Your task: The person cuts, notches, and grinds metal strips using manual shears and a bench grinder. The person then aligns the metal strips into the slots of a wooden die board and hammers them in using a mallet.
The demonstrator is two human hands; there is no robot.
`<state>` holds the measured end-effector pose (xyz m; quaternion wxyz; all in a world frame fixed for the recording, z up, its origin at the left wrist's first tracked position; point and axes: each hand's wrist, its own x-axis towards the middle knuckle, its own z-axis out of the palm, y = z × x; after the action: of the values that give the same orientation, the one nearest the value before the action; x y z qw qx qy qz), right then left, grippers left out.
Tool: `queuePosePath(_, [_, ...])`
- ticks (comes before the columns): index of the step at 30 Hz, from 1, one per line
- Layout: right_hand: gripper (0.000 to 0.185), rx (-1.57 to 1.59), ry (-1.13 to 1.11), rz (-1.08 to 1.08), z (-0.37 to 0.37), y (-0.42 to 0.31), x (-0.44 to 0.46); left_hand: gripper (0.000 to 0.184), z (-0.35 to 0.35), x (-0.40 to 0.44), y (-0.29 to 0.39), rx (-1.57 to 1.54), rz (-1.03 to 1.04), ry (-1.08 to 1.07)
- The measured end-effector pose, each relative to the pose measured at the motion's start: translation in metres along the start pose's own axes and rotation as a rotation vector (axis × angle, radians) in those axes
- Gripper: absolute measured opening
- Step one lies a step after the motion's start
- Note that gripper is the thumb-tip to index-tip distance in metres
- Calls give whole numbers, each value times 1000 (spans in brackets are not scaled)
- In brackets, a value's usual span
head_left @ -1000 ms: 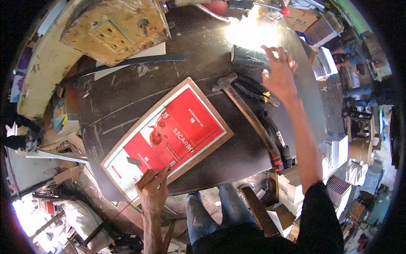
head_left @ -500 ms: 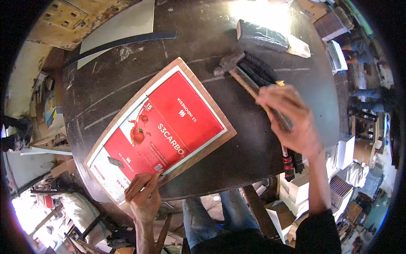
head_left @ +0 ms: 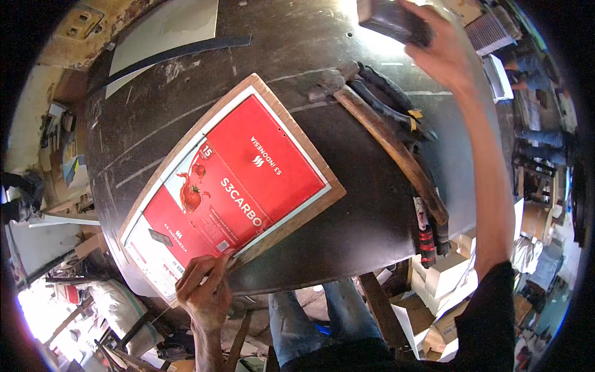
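Observation:
A red printed sheet (head_left: 248, 155) with a white border lies on a flat wooden board (head_left: 297, 118), at a slant on the dark table. My left hand (head_left: 204, 282) is at the near edge of the board and sheet, its thumb and fingers pinched together on that edge. At the far right, my right hand (head_left: 449, 46) grips a dark block (head_left: 393, 23), its fingers wrapped round one end. Between the two hands lies a hammer (head_left: 390, 139) with a long wooden handle. Black-handled tools (head_left: 384, 93) lie alongside the hammer head.
A red-and-black tool handle (head_left: 426, 245) lies at the table's near right edge. White sheets (head_left: 167, 37) and a dark strip (head_left: 180, 57) are at the far left. Cardboard boxes (head_left: 440, 279) stand below on the right, and a white sack (head_left: 118, 310) lies at lower left.
My right hand has moved from over the hammer handle to the far right and taken hold of the dark block. My left hand has stayed at the board's near edge.

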<state>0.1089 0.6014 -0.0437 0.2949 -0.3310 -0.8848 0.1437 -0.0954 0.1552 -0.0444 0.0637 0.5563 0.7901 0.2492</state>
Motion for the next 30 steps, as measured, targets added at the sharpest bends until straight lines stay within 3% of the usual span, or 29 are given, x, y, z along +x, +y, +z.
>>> queuePosePath(1, [69,-74,-12,-129,-13,6,-12,45,1,1,1,-7,0,-4])
queuePosePath(3, [68,-31,-91,-303,-40,-45,-44,45,-1,-1,1,-15,-12,-9])
queuePosePath(5, [58,-45,-377,-433,-60,-102,-80,46,-2,1,-1,-26,-13,-15])
queuePosePath(8, [42,-181,-676,-561,-61,-127,-125,44,-2,0,0,21,1,-6])
queuePosePath(10, [39,-204,-716,-600,-58,-132,-138,42,-4,-1,2,-32,-10,-5])
queuePosePath(12, [40,-226,-620,-276,-58,-142,-150,40,-2,-2,-1,14,20,5])
queuePosePath(13, [52,-269,-550,-255,-63,-143,-157,38,-2,-1,-1,-5,30,3])
queuePosePath(14, [52,-264,-554,-261,-61,-154,-167,37,-2,-1,-2,-28,42,1])
queuePosePath(16, [75,-67,-354,387,-43,-185,-185,36,-3,1,-2,-25,51,4])
queuePosePath(17, [97,-146,-426,440,-35,-194,-190,35,-4,1,-2,-25,67,5])
queuePosePath(20, [98,-139,-238,406,-10,-200,-198,35,-5,0,-5,-39,77,-15])
queuePosePath(22, [103,-105,-268,432,-18,-193,-201,36,-4,0,-9,-46,94,-1])
queuePosePath(24, [107,281,-191,350,-27,-198,-212,37,-5,-3,-10,-54,97,-1])
queuePosePath(25, [105,229,-128,184,-19,-204,-217,37,-6,-1,-9,-44,92,-16])
queuePosePath(30, [85,228,-354,264,-3,-230,-207,38,-5,-3,-12,-49,90,-11])
